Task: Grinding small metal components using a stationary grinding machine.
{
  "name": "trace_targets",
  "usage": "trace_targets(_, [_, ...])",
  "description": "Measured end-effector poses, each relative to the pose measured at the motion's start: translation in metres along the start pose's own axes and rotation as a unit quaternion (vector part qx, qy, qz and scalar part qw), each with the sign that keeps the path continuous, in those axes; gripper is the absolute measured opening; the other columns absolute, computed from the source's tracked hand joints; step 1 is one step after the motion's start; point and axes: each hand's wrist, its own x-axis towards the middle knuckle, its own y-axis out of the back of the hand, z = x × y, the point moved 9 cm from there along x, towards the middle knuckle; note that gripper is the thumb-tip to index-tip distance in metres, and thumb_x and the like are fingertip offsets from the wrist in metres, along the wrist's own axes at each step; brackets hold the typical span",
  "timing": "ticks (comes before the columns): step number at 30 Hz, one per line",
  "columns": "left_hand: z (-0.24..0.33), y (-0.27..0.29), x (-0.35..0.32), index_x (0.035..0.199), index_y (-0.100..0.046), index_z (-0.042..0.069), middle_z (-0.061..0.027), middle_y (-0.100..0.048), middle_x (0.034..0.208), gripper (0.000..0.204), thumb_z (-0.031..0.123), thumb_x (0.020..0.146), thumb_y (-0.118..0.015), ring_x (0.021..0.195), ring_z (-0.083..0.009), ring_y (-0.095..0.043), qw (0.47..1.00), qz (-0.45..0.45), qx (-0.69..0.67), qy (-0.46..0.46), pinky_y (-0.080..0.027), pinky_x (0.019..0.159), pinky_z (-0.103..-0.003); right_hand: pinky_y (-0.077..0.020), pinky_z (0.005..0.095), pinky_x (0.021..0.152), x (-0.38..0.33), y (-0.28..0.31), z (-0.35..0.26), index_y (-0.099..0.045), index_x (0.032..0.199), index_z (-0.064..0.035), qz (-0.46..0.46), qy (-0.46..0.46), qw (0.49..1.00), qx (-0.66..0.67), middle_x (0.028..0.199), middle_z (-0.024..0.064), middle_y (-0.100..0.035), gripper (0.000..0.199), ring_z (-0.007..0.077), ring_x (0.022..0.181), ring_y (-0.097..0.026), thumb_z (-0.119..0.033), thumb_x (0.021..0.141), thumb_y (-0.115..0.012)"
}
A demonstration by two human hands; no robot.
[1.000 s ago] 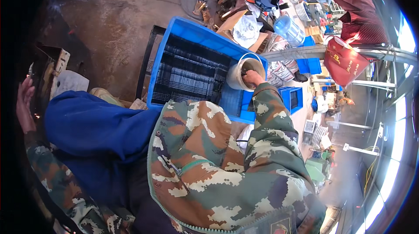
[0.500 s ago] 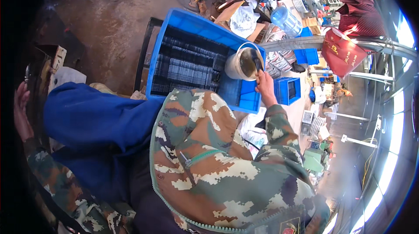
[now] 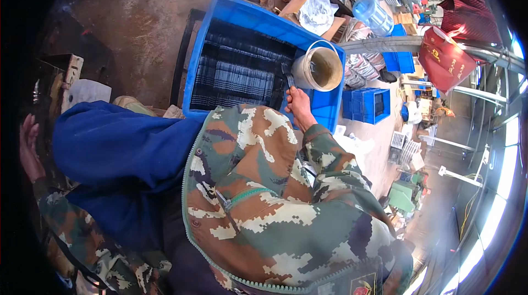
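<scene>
My right hand is closed round the handle of a dark brush, beside a cream plastic bucket. The bucket stands tilted in the right part of a large blue crate, its wire handle up and some murky liquid inside. Rows of thin black strip-like pieces are packed closely in the crate, left of the brush. Whether the brush touches them I cannot tell. At the far left edge my left hand is open, its fingers stretched out near a dark machine part, with nothing visible in it.
A smaller blue crate stands on the floor to the right. Beyond lie a clear blue water jug and a cardboard box with plastic film. A red bag hangs by a grey metal bar. A green machine stands lower right.
My right hand has brought the brush out of the bucket and left, next to the black pieces. The view has shifted slightly. My left hand stays at the left edge.
</scene>
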Motion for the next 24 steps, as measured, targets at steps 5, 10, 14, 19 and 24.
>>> trace_targets(5, [-0.002, -0.003, 0.002, 0.133, -0.058, 0.007, -0.0088, -0.057, 0.135, 0.049, 0.04, 0.103, -0.039, 0.121, -0.0161, -0.053, 1.0, 0.001, -0.012, 0.011, -0.032, 0.111, -0.031, -0.041, 0.0295, 0.042, 0.014, -0.008, 0.01, -0.054, 0.095, -0.0048, -0.011, -0.013, 1.0, -0.01, 0.067, 0.0008, -0.047, 0.027, 0.01, 0.045, -0.039, -0.03, 0.102, -0.048])
trace_targets(10, [-0.006, 0.01, 0.002, 0.132, -0.058, 0.006, -0.0089, -0.058, 0.134, 0.049, 0.04, 0.103, -0.039, 0.119, -0.0155, -0.054, 1.0, -0.009, 0.004, -0.011, -0.033, 0.11, -0.031, -0.0453, 0.03, 0.043, 0.018, -0.021, 0.019, -0.054, 0.096, -0.0046, -0.045, -0.042, 0.998, -0.011, 0.068, 0.002, -0.049, 0.025, 0.0106, 0.046, -0.043, -0.028, 0.102, -0.047])
trace_targets(14, [-0.01, 0.009, 0.003, 0.132, -0.059, 0.006, -0.0088, -0.058, 0.133, 0.049, 0.04, 0.103, -0.04, 0.119, -0.0154, -0.054, 1.0, 0.012, 0.005, 0.006, -0.033, 0.109, -0.031, -0.0478, 0.0304, 0.045, 0.022, -0.028, 0.02, -0.053, 0.098, -0.0048, -0.082, -0.049, 0.995, -0.019, 0.072, 0.0042, -0.055, 0.029, 0.0125, 0.046, -0.049, -0.033, 0.102, -0.047])
trace_targets(19, [0.0, 0.001, -0.004, 0.132, -0.059, 0.006, -0.0081, -0.058, 0.133, 0.05, 0.042, 0.102, -0.04, 0.119, -0.0153, -0.054, 1.0, 0.01, 0.026, -0.009, -0.033, 0.11, -0.031, -0.0487, 0.0323, 0.041, 0.032, -0.029, 0.019, -0.054, 0.097, -0.0022, -0.117, -0.026, 0.983, -0.137, 0.072, 0.0092, -0.064, 0.037, 0.0164, 0.042, -0.055, -0.038, 0.101, -0.046])
trace_targets(24, [-0.002, 0.016, -0.007, 0.132, -0.058, 0.006, -0.0084, -0.058, 0.133, 0.05, 0.042, 0.102, -0.04, 0.119, -0.0157, -0.054, 1.0, 0.006, 0.023, -0.004, -0.032, 0.11, -0.031, -0.0557, 0.0408, 0.056, 0.027, -0.031, -0.001, -0.062, 0.095, 0.0025, -0.099, 0.005, 0.926, -0.364, 0.075, 0.0183, -0.07, 0.052, 0.0302, 0.06, -0.068, -0.046, 0.099, -0.043])
